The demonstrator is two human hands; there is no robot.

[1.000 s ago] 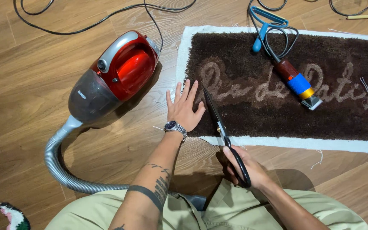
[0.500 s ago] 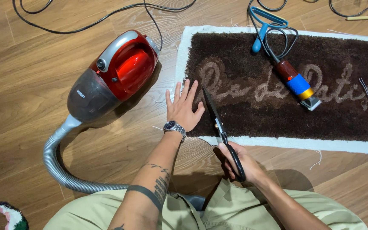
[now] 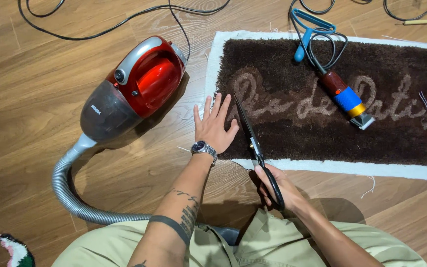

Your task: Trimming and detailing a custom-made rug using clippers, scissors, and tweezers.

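A dark brown tufted rug [image 3: 332, 89] with pale cursive lettering and a white cloth border lies on the wooden floor. My left hand [image 3: 214, 126], a watch on its wrist, rests flat with fingers spread on the rug's left end. My right hand [image 3: 277, 187] grips the black handles of long scissors [image 3: 251, 136]. The blades lie over the rug's lower left part, right beside my left hand, pointing away from me.
A red and grey canister vacuum [image 3: 132, 89] with a grey ribbed hose [image 3: 72, 193] sits left of the rug. An electric trimmer [image 3: 344, 98] with a blue and yellow band and its cable lies on the rug. Black cables [image 3: 100, 30] run across the floor behind.
The scissors and my right hand have shifted only slightly along the rug's lower left edge. My left hand stays pressed on the rug.
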